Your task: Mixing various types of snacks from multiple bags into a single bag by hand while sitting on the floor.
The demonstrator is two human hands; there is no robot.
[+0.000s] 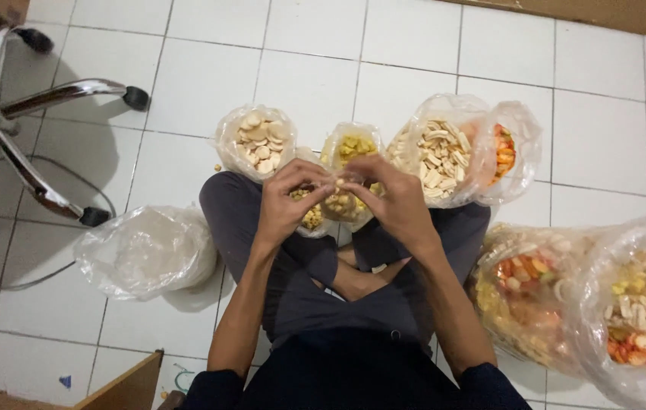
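Note:
I sit cross-legged on a white tiled floor. My left hand [286,201] and my right hand [390,199] meet in front of me, fingertips pinched together on the top of a small clear plastic bag of yellowish snacks [342,205] that hangs between them. Another small filled bag [310,218] lies just below my left hand. Beyond my hands stand open bags: round pale crackers [256,141], yellow bits [355,146], pale curved crackers [437,156] and orange-red pieces [507,152].
A crumpled, mostly empty clear bag [148,249] lies at my left. Two large bags of mixed coloured crackers [524,292] [638,304] stand at my right. An office chair's chrome base [31,114] with castors is at upper left; a wooden edge [122,387] is at bottom left.

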